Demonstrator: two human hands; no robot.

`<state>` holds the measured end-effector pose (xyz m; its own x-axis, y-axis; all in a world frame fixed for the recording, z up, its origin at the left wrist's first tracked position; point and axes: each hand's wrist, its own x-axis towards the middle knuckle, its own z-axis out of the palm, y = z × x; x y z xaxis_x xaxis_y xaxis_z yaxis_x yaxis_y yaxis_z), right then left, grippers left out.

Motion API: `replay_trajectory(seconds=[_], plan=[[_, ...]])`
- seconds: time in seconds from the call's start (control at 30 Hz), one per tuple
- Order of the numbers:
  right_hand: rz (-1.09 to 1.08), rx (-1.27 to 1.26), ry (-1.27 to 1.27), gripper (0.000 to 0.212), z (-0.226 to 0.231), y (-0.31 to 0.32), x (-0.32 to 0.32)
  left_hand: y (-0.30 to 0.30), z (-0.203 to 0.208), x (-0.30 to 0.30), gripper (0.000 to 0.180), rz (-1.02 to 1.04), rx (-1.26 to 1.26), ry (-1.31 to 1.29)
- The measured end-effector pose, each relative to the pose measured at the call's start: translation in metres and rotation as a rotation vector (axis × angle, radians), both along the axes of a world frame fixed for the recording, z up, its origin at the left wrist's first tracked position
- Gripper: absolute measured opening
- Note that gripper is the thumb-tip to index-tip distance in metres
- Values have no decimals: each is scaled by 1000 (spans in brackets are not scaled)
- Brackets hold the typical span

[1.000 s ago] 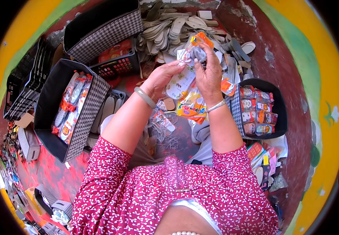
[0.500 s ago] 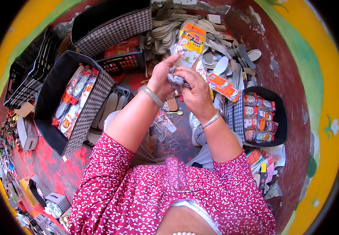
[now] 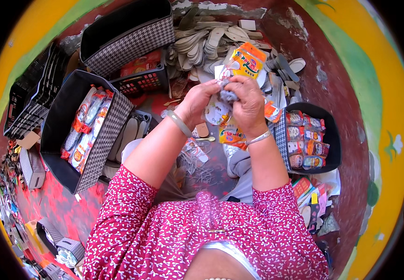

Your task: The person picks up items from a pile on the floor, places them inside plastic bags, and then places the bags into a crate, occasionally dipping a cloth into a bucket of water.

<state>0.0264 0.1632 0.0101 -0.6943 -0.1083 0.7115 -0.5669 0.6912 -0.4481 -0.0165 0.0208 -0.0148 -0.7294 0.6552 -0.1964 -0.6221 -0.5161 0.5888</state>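
Observation:
Just beyond my knees, my two hands meet around a small crumpled grey bundle (image 3: 228, 94), soft-looking and mottled; its exact kind I cannot make out. My left hand (image 3: 198, 103) pinches its left side, and the fingers of my right hand (image 3: 248, 100) curl over the right. An orange-and-yellow printed packet (image 3: 247, 63) sticks up behind my knuckles. Whether I grip it too is hidden. Beneath the hands show a white patterned piece (image 3: 216, 114) and a second orange-and-yellow packet (image 3: 232, 135).
A houndstooth bin (image 3: 108, 135) of wrapped packs stands left, a smaller bin (image 3: 283, 140) of packs right. Insoles (image 3: 195, 44) are heaped against the far wall. Another houndstooth bin (image 3: 134, 39) and a black crate (image 3: 141, 79) stand far left. Rubber bands (image 3: 197, 165) litter the floor.
Both hands, with the grey bundle, have shifted slightly right and nearer. The upper packet has tilted to the right, and a second packet now shows below the hands.

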Motion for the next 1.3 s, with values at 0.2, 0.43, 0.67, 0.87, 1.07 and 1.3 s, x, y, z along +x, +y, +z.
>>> replay_trajectory(seconds=[0.2,0.43,0.67,0.87,1.07,1.3], plan=[[-423,-36,98,28,8,54,-21,-2,11,9,34,-93,-101,21],[-362,-165,39,24,7,50,-21,0,12,11,35,-52,-156,26],[-88,35,-97,33,7,14,-1,-2,-6,-2,29,44,-18,13],[131,128,-261,32,14,-14,20,-9,-10,-18,34,143,179,-74],[343,-116,-604,30,18,-4,23,-10,-9,-21,33,164,146,-84],[177,-1220,-154,21,38,43,12,-8,12,-8,53,39,50,108]])
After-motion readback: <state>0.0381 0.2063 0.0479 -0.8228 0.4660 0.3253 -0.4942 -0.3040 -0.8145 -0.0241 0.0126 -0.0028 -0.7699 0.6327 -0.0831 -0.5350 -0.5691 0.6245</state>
